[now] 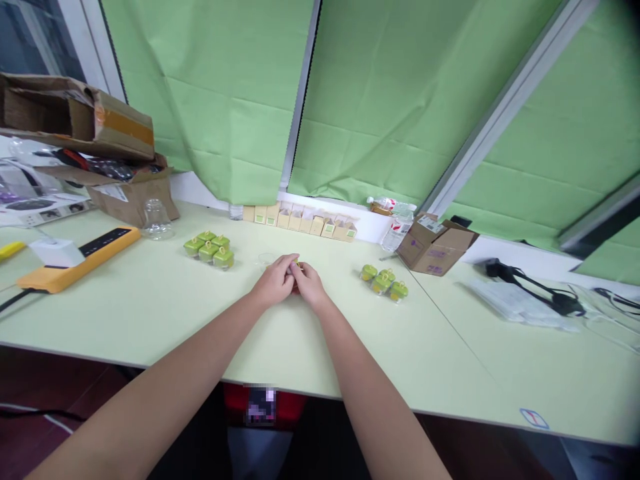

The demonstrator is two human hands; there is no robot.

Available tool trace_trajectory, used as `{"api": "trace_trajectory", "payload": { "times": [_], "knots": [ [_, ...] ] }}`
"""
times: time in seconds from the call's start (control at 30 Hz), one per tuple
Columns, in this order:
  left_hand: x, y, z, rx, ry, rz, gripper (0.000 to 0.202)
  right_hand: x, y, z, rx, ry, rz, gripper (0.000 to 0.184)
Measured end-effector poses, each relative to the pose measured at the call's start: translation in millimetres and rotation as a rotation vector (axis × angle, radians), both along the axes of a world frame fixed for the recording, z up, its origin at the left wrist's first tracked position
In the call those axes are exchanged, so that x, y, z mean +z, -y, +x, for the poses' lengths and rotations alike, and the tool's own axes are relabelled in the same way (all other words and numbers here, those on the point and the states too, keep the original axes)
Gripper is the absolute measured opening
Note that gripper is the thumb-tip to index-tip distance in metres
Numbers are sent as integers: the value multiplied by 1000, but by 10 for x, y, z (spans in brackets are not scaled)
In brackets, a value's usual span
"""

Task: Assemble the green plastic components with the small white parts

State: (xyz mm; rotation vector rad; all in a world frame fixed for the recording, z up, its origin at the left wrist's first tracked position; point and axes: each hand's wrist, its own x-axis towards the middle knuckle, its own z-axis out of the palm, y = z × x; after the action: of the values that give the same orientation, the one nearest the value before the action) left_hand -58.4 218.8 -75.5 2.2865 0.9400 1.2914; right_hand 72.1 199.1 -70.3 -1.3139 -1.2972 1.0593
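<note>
My left hand (274, 281) and my right hand (309, 282) meet over the middle of the table, both with fingers closed. Between them is a small thing, mostly covered by the fingers; only bits of yellow and red show, so its kind is unclear. Just behind my left hand lies a clear, round, thin piece (267, 258). Off to the left stands a cluster of small clear containers with green lids (207, 251). A second group of green-lidded containers (384, 282), with yellow in them, is to the right of my right hand.
Small cardboard boxes (315, 225) line the table's back edge. At the left are an orange power strip (80, 260), a clear jar (157, 220) and stacked cartons (125, 193). Plastic bottles (397, 230), an open carton (434, 248) and a black cable (535, 287) lie on the right.
</note>
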Motion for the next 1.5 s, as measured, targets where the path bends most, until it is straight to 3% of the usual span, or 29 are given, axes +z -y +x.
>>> {"api": "trace_trajectory", "payload": {
  "times": [0.13, 0.3, 0.53, 0.83, 1.07, 1.23, 1.37, 1.5],
  "knots": [
    [12, 39, -9, -29, -66, -22, 64, 3, -15, 45, 3, -6, 7, 37],
    [7, 3, 11, -49, -106, -16, 58, 14, -26, 55, 28, -96, 10, 29],
    [-35, -90, 38, -87, -62, -23, 51, 69, -77, 69, 2, -148, -61, 28],
    [24, -17, 10, -115, 8, -76, 49, 105, -39, 75, 30, -114, -72, 16],
    [7, -86, 20, -54, 70, -181, 48, 109, -26, 124, 32, -241, -97, 17],
    [0, -129, 11, -60, 128, -273, 45, 110, -25, 121, -58, -159, -90, 25],
    [-22, -147, 15, -17, 120, -245, 36, 112, -36, 145, -142, -60, -36, 29],
    [-67, -171, 28, 3, 134, -264, 34, 103, -37, 234, -296, 239, 61, 29]
  ]
}}
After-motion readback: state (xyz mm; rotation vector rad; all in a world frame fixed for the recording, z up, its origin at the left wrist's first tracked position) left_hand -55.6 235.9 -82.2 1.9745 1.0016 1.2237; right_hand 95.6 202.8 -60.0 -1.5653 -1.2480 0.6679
